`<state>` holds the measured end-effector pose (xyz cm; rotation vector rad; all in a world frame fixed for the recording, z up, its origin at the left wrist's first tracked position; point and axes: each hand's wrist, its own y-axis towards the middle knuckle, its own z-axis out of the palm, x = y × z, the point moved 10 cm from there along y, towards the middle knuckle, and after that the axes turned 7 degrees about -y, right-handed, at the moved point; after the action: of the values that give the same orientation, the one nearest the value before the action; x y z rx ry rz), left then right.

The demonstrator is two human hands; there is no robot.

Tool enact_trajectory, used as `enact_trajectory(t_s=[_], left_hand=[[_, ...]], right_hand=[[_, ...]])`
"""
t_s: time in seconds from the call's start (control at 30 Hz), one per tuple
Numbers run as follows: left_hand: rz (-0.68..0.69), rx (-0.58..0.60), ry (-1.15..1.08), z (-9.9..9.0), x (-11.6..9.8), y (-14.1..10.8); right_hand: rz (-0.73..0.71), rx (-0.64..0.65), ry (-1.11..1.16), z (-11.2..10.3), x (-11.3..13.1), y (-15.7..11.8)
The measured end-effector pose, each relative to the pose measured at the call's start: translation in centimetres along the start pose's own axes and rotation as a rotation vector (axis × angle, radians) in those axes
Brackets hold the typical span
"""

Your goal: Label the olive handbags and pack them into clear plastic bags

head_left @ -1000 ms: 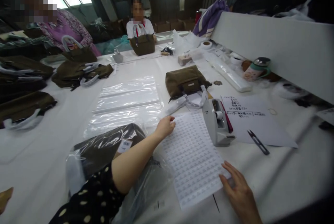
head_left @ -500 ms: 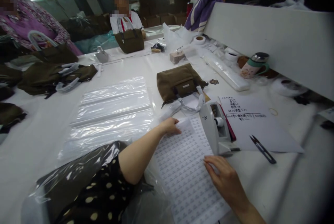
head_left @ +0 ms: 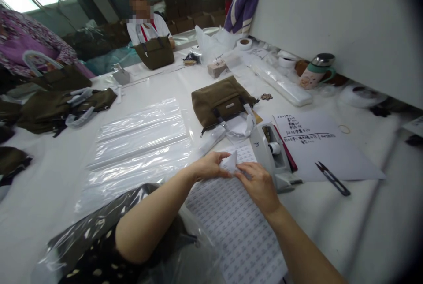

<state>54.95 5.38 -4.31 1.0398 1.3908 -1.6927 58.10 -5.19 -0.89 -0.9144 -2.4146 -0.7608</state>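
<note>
My left hand [head_left: 213, 166] is closed with thumb and fingers on a small bent piece of white paper [head_left: 230, 160]. From the other side, my right hand [head_left: 259, 182] pinches its lower right edge. Both hands are just above a white sheet [head_left: 244, 226] printed with rows of small text, like a label sheet. I cannot tell if the bent piece is part of that sheet. A grey tape dispenser [head_left: 271, 151] stands right of the hands. Beyond them lies an olive handbag [head_left: 221, 99], its handles wrapped in white.
Clear plastic bags [head_left: 139, 143] lie flat at left, and a plastic-wrapped dark bag [head_left: 95, 231] is by my left arm. At right are thread snips [head_left: 332, 178] on a handwritten paper [head_left: 310, 143] and a lidded mug [head_left: 317, 71]. Two people [head_left: 150, 28] are across the table with olive bags.
My right hand has moved up and left from the sheet's right edge to meet my left hand. The white paper between them is now bent upward. The view has shifted slightly.
</note>
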Motion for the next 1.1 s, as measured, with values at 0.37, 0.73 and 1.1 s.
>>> enact_trajectory(t_s=[0.37, 0.73, 1.1], left_hand=[[0.063, -0.19, 0.342, 0.8, -1.5, -1.8], [-0.023, -0.23, 0.323, 0.3, -0.4, -2.2], [-0.21, -0.293, 0.391, -0.7, 1.3, -0.8]], right_hand=[[-0.066, -0.08, -0.106, -1.7, 2.3, -2.2], [-0.095, -0.228, -0.064, -2.0, 2.5, -3.6], [-0.121, -0.114, -0.015, -0.1, 3.5, -3.4]])
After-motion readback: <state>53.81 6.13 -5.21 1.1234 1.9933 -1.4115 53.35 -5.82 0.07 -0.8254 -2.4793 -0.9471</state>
